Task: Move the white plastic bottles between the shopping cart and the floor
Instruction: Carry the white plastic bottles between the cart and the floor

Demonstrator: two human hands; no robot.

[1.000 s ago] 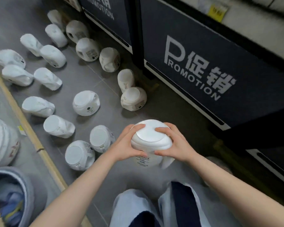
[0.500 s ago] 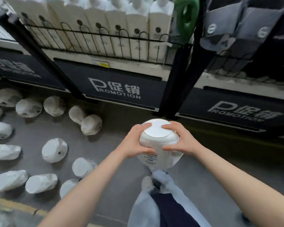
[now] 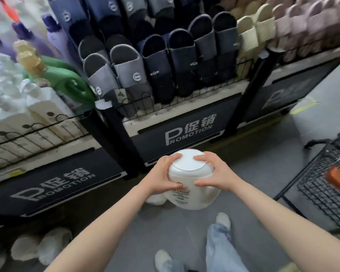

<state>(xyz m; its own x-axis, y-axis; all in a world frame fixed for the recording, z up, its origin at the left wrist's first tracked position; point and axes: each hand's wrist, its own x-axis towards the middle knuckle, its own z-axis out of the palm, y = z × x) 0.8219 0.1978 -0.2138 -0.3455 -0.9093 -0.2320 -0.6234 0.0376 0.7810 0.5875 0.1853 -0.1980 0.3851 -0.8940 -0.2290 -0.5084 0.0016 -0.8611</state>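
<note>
I hold one white plastic bottle (image 3: 190, 181) upside down at chest height, its flat round base facing me. My left hand (image 3: 161, 176) grips its left side and my right hand (image 3: 214, 174) grips its right side, fingers curled over the base edge. A black wire shopping cart (image 3: 322, 177) stands at the right edge, with an orange part inside. Two more white bottles (image 3: 41, 246) lie on the grey floor at the lower left, and another (image 3: 155, 199) shows just below my left hand.
A promotion display rack (image 3: 186, 132) stands straight ahead, filled with grey, navy and beige slippers (image 3: 145, 61). To its left the rack holds white boxes and green and purple bottles (image 3: 67, 79). My legs and white shoes (image 3: 222, 220) are below on the floor.
My view has swung up and to the right, away from the rows of bottles on the floor. The cart has come into view. Both hands keep the same hold on the bottle.
</note>
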